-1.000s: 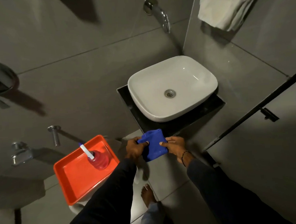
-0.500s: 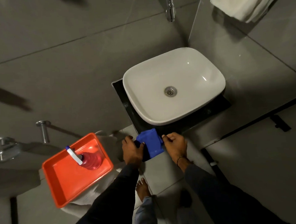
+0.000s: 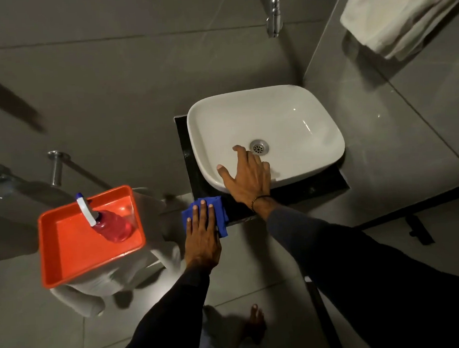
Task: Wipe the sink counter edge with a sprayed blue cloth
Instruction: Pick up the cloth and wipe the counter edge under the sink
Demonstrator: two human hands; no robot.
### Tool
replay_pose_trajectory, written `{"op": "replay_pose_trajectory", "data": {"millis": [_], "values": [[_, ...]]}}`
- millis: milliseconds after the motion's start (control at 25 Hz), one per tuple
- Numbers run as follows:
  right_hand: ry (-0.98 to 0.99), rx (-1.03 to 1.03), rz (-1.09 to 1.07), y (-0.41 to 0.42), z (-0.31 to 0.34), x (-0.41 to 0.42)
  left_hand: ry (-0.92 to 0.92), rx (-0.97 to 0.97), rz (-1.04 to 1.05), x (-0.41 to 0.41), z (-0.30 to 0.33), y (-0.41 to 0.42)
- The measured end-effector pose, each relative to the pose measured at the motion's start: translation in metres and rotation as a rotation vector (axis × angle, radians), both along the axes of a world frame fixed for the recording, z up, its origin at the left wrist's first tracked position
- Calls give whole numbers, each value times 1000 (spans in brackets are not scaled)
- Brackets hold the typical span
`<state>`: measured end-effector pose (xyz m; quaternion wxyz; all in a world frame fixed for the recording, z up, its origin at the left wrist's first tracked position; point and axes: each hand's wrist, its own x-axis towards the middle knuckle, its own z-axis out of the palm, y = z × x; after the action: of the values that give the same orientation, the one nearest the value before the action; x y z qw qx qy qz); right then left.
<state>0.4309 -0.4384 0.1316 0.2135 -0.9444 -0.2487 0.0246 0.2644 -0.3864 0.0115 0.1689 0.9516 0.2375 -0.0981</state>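
Observation:
A folded blue cloth [image 3: 220,212] lies on the front left corner of the black sink counter [image 3: 304,193]. My left hand [image 3: 202,234] presses flat on the cloth, fingers stretched forward. My right hand [image 3: 246,177] rests spread over the front rim of the white basin [image 3: 286,111], fingertips reaching toward the drain [image 3: 259,146]; it holds nothing. A pink spray bottle [image 3: 113,226] with a white and blue nozzle stands in an orange tray [image 3: 66,253] to the left.
The tray sits on a white toilet [image 3: 96,292]. A chrome tap [image 3: 272,9] juts from the grey wall above the basin. A white towel [image 3: 401,10] hangs top right. A glass partition with a black frame [image 3: 413,208] runs along the right. My bare foot [image 3: 255,323] is on the tiles.
Both hands held the cloth in front of the counter before. Now the left hand presses it onto the counter corner, and the right hand has let go and moved onto the basin.

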Motion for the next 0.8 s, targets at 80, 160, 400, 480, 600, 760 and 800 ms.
{"op": "replay_pose_trajectory", "data": {"millis": [80,160,400,480,600,760,800], "values": [[84,-78,36,7,-12,3,-22,-41,53,-4,-3,-7],[165,-135,57,17,-20,7,-54,-92,79,-7,-7,-8],[193,-236,-12,33,-36,14,-120,-262,131,1,-5,7],[178,-274,-21,34,-38,14,-137,-287,130,7,-4,20],[175,-309,-39,37,-38,13,-125,-307,79,24,-5,54],[144,-305,-75,38,-37,10,-101,-308,-5,57,-5,102],[129,-297,-86,38,-38,9,-103,-308,-19,64,-4,113]]}}
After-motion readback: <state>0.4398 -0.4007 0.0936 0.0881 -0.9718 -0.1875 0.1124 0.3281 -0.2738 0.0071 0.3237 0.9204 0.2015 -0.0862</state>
